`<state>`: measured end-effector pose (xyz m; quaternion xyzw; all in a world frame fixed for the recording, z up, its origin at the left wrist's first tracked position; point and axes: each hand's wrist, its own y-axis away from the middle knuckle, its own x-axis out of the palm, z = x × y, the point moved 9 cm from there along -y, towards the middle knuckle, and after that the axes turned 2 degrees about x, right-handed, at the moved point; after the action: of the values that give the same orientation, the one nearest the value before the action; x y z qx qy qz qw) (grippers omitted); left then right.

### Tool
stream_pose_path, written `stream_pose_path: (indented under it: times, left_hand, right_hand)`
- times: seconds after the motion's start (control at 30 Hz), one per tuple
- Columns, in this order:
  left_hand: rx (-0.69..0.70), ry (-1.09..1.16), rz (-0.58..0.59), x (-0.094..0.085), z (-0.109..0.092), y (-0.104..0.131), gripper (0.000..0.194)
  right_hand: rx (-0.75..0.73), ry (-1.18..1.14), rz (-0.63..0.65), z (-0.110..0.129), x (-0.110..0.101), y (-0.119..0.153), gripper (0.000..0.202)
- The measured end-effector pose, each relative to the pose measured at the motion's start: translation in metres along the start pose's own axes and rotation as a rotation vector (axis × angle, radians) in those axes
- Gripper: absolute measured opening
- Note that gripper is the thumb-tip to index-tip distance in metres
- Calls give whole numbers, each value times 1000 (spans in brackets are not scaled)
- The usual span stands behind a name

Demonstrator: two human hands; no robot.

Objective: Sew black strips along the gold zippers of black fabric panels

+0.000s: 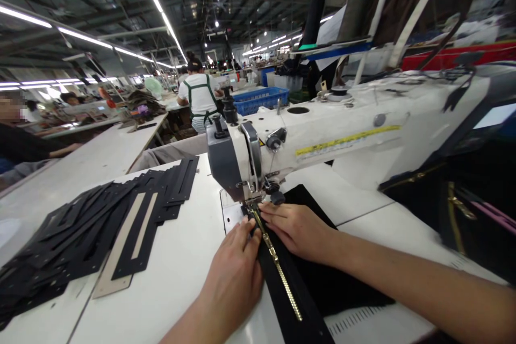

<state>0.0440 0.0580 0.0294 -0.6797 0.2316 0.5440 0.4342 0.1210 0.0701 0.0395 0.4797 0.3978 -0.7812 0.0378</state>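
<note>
A black fabric piece (318,285) with a gold zipper (278,269) lies under the needle of a white sewing machine (322,134). My left hand (236,274) presses flat on the fabric just left of the zipper, fingertips near the presser foot (253,205). My right hand (296,228) lies flat on the fabric to the right of the zipper, fingers pointing at the foot. Neither hand grips anything; both hold the piece down.
A fanned stack of black frame-shaped cut pieces (88,231) covers the table's left side. Dark bag parts (475,209) sit at the right. A blue crate (262,99) and thread cones (314,16) stand behind the machine. Other workers (199,94) sit at rows of tables beyond.
</note>
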Motion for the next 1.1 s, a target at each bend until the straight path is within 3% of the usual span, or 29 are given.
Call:
stream_pose_path:
  times: [0.57, 0.97, 1.1]
  left_hand:
    - [20, -30, -41, -1, -1, -2, 43]
    - [-5, -33, -1, 1, 9, -4, 42]
    - [-37, 33, -22, -2, 12, -4, 39]
  right_hand:
    - [19, -24, 93, -7, 7, 1, 32]
    - [-30, -15, 36, 4, -2, -5, 27]
    - [41, -59, 44, 9, -6, -3, 20]
